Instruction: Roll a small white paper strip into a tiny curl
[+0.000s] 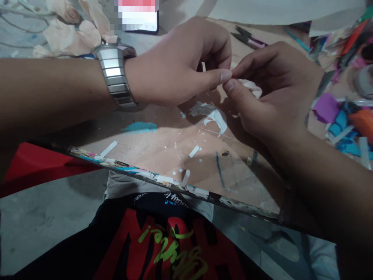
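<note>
My right hand (pixel 271 89) is closed around a small cream-coloured, folded, petal-like piece (pixel 253 88), pinched between thumb and fingers. Whether it is paper or cloth I cannot tell. My left hand (pixel 183 66), wearing a metal watch (pixel 114 74) at the wrist, meets the right at the fingertips. Its thumb and forefinger are pressed together, and what lies between them is hidden. Both hands hover over a brown work board (pixel 163 142) smeared with dried white glue (pixel 217 121) and a blue paint patch (pixel 140 127).
Peach crepe-like flowers (pixel 68 37) lie at the upper left, beside a phone (pixel 142 24). Thread snips (pixel 250 38) rest beyond my hands. Coloured scraps (pixel 326 108) and a round roll (pixel 365 81) crowd the right. Small white strips (pixel 194 151) lie near the front edge.
</note>
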### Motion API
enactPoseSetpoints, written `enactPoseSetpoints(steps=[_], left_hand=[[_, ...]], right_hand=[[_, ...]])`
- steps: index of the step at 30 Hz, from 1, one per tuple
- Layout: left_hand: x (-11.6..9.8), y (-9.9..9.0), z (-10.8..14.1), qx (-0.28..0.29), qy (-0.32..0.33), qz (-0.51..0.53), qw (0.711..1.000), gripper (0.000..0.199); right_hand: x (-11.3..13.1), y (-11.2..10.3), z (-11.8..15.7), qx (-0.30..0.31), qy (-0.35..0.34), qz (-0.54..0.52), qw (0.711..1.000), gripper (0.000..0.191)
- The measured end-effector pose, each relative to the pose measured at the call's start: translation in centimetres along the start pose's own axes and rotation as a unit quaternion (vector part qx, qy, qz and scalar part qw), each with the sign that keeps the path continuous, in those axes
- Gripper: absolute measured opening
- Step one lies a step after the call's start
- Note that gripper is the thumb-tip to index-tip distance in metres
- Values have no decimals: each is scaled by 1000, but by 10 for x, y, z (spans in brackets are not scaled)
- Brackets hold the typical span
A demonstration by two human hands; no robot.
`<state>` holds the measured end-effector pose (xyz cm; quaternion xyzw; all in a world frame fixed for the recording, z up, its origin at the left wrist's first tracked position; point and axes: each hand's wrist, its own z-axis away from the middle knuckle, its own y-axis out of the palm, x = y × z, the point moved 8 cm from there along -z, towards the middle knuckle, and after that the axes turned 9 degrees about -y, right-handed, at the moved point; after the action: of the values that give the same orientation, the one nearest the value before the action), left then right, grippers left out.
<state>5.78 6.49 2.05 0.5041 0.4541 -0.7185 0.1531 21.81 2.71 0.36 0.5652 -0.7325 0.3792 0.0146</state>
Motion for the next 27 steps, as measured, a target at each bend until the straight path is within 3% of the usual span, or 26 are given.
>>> enactPoseSetpoints(steps=[2,5,11,16,22,27], left_hand=[[2,1,-1,-14,-36,-9,999,14],[0,3,-1,-18,-33,23,999,15],[2,4,0,-20,-54,28,998,12],[0,3,-1,-23,-50,13,998,3],[2,7,1,-1,-65,17,998,15],[1,6,2,5,-81,51,995,16]], right_hand=[[2,1,-1,8,-15,-1,1000,22],[6,1,-3,15,-19,6,1000,23],[5,-1,-2,-11,49,24,998,19],[5,-1,-1,-4,8,31,999,19],[6,-3,-3,-8,9,27,1000,15],[7,0,-4,-2,57,2,998,20]])
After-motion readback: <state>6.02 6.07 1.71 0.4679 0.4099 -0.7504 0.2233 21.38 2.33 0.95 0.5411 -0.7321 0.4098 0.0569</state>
